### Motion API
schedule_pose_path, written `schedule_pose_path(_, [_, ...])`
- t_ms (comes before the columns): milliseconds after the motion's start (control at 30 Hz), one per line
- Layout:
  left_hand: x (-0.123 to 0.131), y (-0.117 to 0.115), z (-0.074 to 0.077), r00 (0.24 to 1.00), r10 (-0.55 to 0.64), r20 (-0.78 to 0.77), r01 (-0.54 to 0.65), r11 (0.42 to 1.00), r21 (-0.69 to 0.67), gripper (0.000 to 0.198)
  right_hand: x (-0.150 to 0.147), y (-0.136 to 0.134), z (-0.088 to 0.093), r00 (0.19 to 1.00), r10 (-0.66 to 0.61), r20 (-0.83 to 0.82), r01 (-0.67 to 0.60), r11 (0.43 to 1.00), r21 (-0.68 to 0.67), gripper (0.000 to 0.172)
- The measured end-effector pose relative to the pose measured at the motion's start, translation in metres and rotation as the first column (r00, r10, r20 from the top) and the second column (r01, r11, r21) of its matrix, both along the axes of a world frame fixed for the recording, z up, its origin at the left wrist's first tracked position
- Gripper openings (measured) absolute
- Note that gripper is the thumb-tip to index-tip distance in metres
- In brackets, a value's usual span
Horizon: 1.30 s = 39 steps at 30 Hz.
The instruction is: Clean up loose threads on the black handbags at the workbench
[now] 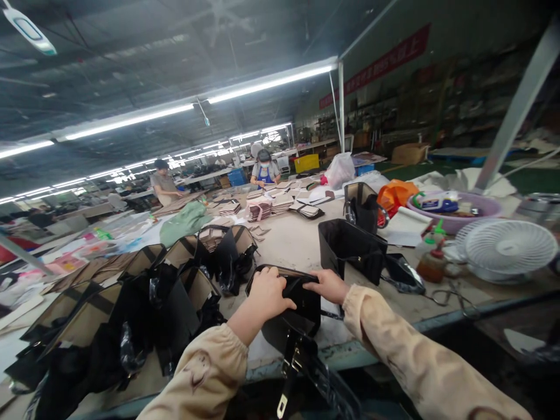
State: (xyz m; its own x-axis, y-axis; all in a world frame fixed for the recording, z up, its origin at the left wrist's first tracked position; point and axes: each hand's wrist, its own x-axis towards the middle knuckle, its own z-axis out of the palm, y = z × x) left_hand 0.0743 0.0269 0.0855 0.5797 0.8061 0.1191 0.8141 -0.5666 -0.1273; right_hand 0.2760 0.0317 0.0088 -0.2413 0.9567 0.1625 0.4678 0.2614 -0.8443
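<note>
A black handbag (pixel 301 312) with a gold buckle on its strap (pixel 291 361) stands at the table's front edge, the strap hanging down over the edge. Across the bag's top rim lies my left hand (pixel 269 294), fingers curled over it and thumb on the near side. My right hand (pixel 329 286) grips the right end of the same rim, thumb and fingers closed on it. An open black bag (pixel 350 251) sits just beyond my right hand. To the left, several black bags with tan linings (pixel 184 291) are crowded together.
A white fan (pixel 507 248), scissors (pixel 452 294) and a bottle of amber liquid (pixel 432 265) lie to the right, near a purple basin (pixel 481 207). Stacks of cut pieces (pixel 258 210) cover the far table. Two people (pixel 265 172) work at the back.
</note>
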Motion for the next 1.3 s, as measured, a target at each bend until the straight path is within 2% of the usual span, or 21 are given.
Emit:
schedule_pose_path(100, [0.006, 0.007, 0.0, 0.998, 0.02, -0.061, -0.022, 0.999, -0.039, 0.046, -0.002, -0.001, 0.001, 0.999, -0.024, 0.029, 0.024, 1.0, 0.014, 0.02])
schedule_pose_path(267, [0.002, 0.011, -0.001, 0.995, -0.016, -0.1, 0.013, 1.0, -0.028, 0.016, 0.0, 0.0, -0.002, 0.999, -0.031, 0.026, 0.031, 0.999, 0.016, 0.019])
schedule_pose_path(367, [-0.011, 0.005, -0.002, 0.996, -0.09, -0.017, 0.09, 0.995, -0.035, 0.015, 0.008, 0.001, -0.001, 0.999, 0.034, 0.0, -0.034, 0.999, -0.024, 0.018])
schedule_pose_path(500, [-0.027, -0.002, -0.005, 0.972, -0.172, 0.162, 0.166, 0.985, 0.051, 0.021, 0.021, 0.005, 0.003, 0.984, 0.17, -0.058, -0.174, 0.981, -0.083, 0.023])
schedule_pose_path(600, [-0.031, 0.004, -0.011, 0.962, -0.108, 0.249, 0.087, 0.992, 0.095, 0.025, 0.023, 0.009, 0.004, 0.986, 0.153, -0.07, -0.16, 0.982, -0.102, 0.025])
schedule_pose_path(700, [-0.033, 0.019, -0.016, 0.951, -0.027, 0.309, 0.01, 0.999, 0.053, 0.026, 0.019, 0.009, 0.002, 0.993, 0.107, -0.058, -0.112, 0.989, -0.092, 0.025])
schedule_pose_path(800, [-0.034, 0.032, -0.02, 0.95, -0.056, 0.308, 0.066, 0.997, -0.024, 0.025, 0.017, 0.007, 0.001, 0.997, 0.074, -0.007, -0.075, 0.995, -0.061, 0.023])
schedule_pose_path(900, [-0.033, 0.039, -0.022, 0.944, -0.067, 0.324, 0.084, 0.996, -0.038, 0.024, 0.018, 0.004, 0.002, 0.998, 0.05, 0.048, -0.05, 0.999, -0.003, 0.025])
schedule_pose_path(1033, [-0.029, 0.04, -0.021, 0.945, -0.037, 0.325, 0.051, 0.998, -0.036, 0.022, 0.017, 0.0, 0.003, 0.999, 0.022, 0.046, -0.027, 0.993, 0.115, 0.044])
schedule_pose_path(1100, [-0.028, 0.039, -0.019, 0.95, -0.019, 0.31, 0.031, 0.999, -0.035, 0.021, 0.014, -0.001, 0.005, 0.998, -0.004, 0.062, -0.005, 0.99, 0.144, 0.048])
schedule_pose_path(1300, [-0.025, 0.039, -0.016, 0.959, 0.001, 0.285, 0.011, 0.999, -0.043, 0.021, 0.006, -0.005, 0.008, 0.999, -0.003, 0.045, -0.002, 0.993, 0.117, 0.033])
